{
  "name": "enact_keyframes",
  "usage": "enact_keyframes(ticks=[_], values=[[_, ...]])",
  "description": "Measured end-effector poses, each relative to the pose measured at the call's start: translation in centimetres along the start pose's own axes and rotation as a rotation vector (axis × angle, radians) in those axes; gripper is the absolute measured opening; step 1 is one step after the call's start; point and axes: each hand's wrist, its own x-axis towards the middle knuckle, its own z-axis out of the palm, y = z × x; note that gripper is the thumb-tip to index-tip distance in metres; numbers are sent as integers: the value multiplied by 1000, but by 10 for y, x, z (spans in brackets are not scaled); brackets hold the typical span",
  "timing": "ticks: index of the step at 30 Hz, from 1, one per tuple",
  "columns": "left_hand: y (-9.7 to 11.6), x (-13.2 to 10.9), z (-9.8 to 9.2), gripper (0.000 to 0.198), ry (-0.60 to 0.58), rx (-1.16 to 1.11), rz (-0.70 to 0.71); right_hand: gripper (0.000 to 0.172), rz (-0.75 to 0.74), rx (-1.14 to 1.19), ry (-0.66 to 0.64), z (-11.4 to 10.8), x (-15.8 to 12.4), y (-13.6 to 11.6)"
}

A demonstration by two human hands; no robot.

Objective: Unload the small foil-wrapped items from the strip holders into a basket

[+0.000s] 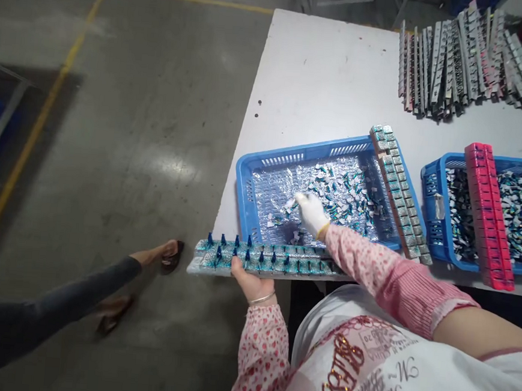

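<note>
My left hand (254,284), bare with a bangle at the wrist, grips a long slotted rack (300,267) from below, thumb on its near side. The rack lies level along the table's front edge, silvery and teal. Small dark-blue pieces (237,242) stand upright in its left part, in two rows. My right hand (311,211), in a white glove, is over the blue basket (248,202), its fingers pinched at a small blue-and-white piece (291,206). Many similar loose pieces (345,193) lie on the basket's clear plastic lining.
A silvery slotted rack (399,191) rests across the basket's right side. Further right, a pink slotted rack (489,216) lies over a second blue basket (432,200) full of pieces. Several metal strips (461,63) are piled at the back. A person's leg (76,295) shows at left.
</note>
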Motion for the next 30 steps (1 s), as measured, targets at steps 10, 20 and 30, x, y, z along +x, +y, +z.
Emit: enact_keyframes(ticks=[10, 20, 30], values=[[-18, 13, -5, 44, 87, 36, -122, 54, -240, -176, -329, 2, -27, -1], [-20, 20, 2, 40, 134, -43, -150, 46, -224, -204, -322, 20, -54, -17], [-16, 14, 9, 41, 90, -35, -95, 46, 64, 39, -111, 11, -28, -2]])
